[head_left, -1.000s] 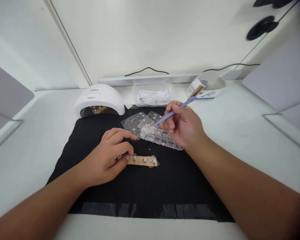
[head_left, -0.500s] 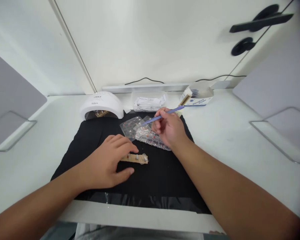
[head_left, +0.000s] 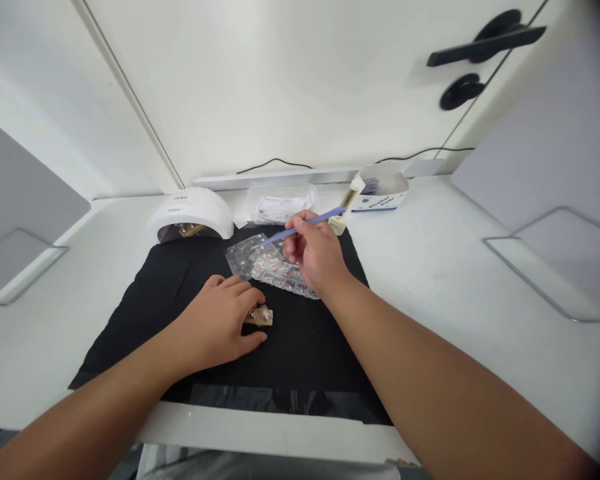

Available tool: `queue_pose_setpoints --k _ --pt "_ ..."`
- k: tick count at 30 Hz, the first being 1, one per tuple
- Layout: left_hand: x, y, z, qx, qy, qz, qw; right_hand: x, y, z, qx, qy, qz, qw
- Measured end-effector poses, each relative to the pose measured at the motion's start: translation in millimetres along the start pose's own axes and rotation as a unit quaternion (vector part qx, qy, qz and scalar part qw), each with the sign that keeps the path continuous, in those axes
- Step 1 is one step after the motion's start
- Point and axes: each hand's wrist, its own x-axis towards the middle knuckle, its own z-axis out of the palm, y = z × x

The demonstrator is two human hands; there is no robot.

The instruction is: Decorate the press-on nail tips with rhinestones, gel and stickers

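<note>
My right hand [head_left: 316, 250] pinches a slim purple tool [head_left: 305, 225], like a pen or tweezers. Its pale fine tip points down left, over clear sheets [head_left: 245, 253] dotted with small red and white pieces. Beneath that hand lies a clear compartment box [head_left: 290, 283] with tiny gems, partly covered by it. My left hand [head_left: 225, 320] rests on the black mat, arched across a short wooden strip [head_left: 263, 316] that bears clear and shiny pieces. Its index finger touches the strip while the thumb stays apart below; the strip's left part is hidden under the palm.
A white nail lamp [head_left: 195, 207] stands at the back left with something gold-brown inside. Behind the sheets sits a clear tray [head_left: 283, 205] with white packets. An alcohol pads box [head_left: 383, 193] is at back right. The black mat [head_left: 145, 293] covers the desk's middle.
The view has turned slightly right. My left hand has shifted right along the wooden strip, covering more of it. The purple tool stays in my right hand above the sheets.
</note>
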Motion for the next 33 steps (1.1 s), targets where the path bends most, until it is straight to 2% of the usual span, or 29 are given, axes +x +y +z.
queue_pose_setpoints --k 9,23,33 --pt "3.1 -0.6 -1.4 -0.006 -0.021 -0.007 1.0 1.6 2.2 -3.3 -0.009 0.0 0.004 1.0" --pt "1.7 -2.1 -2.7 -0.017 0.005 0.022 1.0 0.2 -1.0 -3.0 0.006 0.01 0.012 1.0" --pt "-0.6 -3.9 -4.1 -0.04 0.001 0.026 0.999 2.2 0.7 -5.4 -0.01 0.003 0.013 1.0"
